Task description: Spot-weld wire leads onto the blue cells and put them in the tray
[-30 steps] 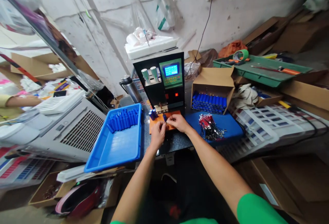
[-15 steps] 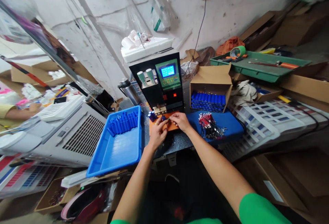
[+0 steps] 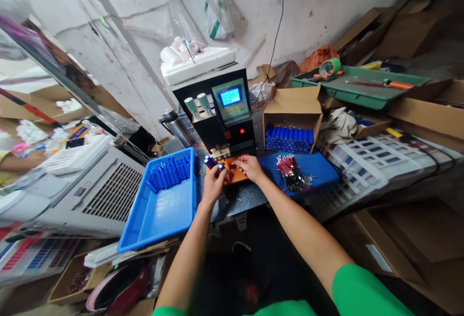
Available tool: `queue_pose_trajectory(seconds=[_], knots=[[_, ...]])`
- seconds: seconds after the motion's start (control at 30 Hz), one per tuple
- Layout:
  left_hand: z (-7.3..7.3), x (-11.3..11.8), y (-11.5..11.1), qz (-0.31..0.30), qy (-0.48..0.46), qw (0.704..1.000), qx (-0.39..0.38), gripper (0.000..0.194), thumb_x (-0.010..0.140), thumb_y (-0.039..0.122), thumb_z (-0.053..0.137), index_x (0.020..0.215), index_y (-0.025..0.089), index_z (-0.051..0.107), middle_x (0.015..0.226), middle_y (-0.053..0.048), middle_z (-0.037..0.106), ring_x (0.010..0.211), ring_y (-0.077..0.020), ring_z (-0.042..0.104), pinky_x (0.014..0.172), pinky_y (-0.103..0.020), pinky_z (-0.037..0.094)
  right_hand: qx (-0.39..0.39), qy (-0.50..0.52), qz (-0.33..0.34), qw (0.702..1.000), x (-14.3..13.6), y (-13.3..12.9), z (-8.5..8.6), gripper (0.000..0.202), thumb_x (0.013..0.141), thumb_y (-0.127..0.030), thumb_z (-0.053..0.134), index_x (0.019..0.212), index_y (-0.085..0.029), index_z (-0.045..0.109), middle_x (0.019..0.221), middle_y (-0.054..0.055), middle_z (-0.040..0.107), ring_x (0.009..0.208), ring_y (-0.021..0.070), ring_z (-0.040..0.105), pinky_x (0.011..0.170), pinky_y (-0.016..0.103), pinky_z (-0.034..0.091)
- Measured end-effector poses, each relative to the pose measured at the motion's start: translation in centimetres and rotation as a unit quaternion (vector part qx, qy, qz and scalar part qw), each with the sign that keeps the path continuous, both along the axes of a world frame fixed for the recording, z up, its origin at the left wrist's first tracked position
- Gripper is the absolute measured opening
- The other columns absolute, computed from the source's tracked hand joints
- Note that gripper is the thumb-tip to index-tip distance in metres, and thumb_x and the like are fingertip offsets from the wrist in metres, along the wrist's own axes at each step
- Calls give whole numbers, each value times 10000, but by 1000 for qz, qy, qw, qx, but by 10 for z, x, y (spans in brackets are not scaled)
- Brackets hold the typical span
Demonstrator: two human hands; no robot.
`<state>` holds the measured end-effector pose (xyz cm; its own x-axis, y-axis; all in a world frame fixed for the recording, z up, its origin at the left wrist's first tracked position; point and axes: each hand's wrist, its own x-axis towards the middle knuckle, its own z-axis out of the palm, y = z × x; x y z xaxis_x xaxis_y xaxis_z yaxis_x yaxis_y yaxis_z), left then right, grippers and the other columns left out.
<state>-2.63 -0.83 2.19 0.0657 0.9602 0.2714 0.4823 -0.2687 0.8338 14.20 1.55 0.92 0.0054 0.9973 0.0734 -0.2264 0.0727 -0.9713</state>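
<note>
Blue cylinder [image 3: 220, 166] at centre of frame, just below the machine head, over orange board [image 3: 238, 177]. Left hand [image 3: 216, 183] grips it, thumb and fingers closed on it, pale end face showing at the fingertips. Right hand [image 3: 251, 168] just right of it, over the board's right part, fingertips drawn together; cannot tell if anything small is pinched there. Pair of blue cylinders [image 3: 209, 162] upright just beyond left hand, near board's left edge.

Black machine [image 3: 232, 135] behind board, screen [image 3: 231, 96] lit blue, red light on; white foam slab [image 3: 217, 60] on top. Left of centre: blue tray [image 3: 165, 217], row of blue cylinders in its far part. Right of centre: open carton [image 3: 293, 106] packed with blue cylinders; below it, red and black wire bundle [image 3: 294, 175] lying on blue pad [image 3: 324, 173]. Steel flask [image 3: 178, 127] behind blue tray. Upper right: green tray [image 3: 366, 89] with tools, green tape roll. Left edge: co-worker's forearm [image 3: 18, 161], partly cut off.
</note>
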Motion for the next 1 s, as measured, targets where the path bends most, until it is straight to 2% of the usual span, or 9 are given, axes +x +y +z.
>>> queue_pose_trajectory(seconds=[0.1, 0.17, 0.3, 0.6, 0.77, 0.87, 1.0], knots=[[7, 1, 8, -7, 34, 999, 37, 259, 838, 418, 613, 806, 175, 696, 643, -10, 564, 698, -168, 543, 696, -276, 461, 1, 0, -5, 1000, -1, 1, -2, 341, 661, -489, 700, 576, -188, 566, 501, -21, 519, 447, 93, 422, 415, 214, 302], [9, 4, 12, -14, 30, 999, 36, 241, 825, 402, 620, 769, 176, 685, 674, -16, 592, 726, -170, 555, 715, -274, 462, 1, 3, -9, 1000, -1, 2, -2, 336, 661, -486, 695, 579, -188, 564, 506, -23, 520, 453, 95, 431, 423, 215, 311], [6, 9, 14, -31, -20, 999, -7, 264, 818, 397, 620, 901, 158, 698, 801, -27, 678, 744, -166, 601, 714, -268, 479, -3, 12, -11, 1000, -1, 2, 0, 307, 667, -467, 681, 597, -192, 567, 514, -20, 526, 468, 105, 455, 438, 222, 323], [-4, 15, 10, -28, -39, 999, -3, 271, 852, 383, 580, 986, 168, 676, 851, -34, 701, 762, -175, 627, 697, -267, 490, -26, 24, -25, 999, -3, 0, 4, 240, 656, -408, 671, 629, -187, 583, 516, -28, 535, 458, 92, 443, 426, 206, 315], [-11, 14, 10, -25, -41, 999, 1, 318, 863, 378, 578, 1086, 171, 666, 919, -42, 718, 766, -175, 646, 701, -269, 497, -25, 29, -13, 999, -7, -2, 14, 273, 660, -422, 692, 620, -185, 564, 516, -21, 541, 458, 94, 452, 432, 210, 323], [-14, 14, 8, -7, -29, 1000, 8, 321, 861, 367, 586, 1104, 175, 671, 915, -46, 725, 751, -178, 650, 715, -282, 507, -13, 13, -6, 1000, -13, 0, 18, 275, 678, -423, 675, 608, -187, 553, 520, -19, 540, 458, 95, 454, 433, 209, 331], [-15, 13, 7, -5, -25, 1000, 9, 343, 876, 363, 565, 1144, 172, 665, 934, -56, 729, 813, -196, 666, 797, -313, 516, 15, -52, -11, 998, -20, 7, 14, 258, 710, -421, 627, 620, -189, 559, 527, -20, 555, 478, 112, 496, 449, 210, 366]])
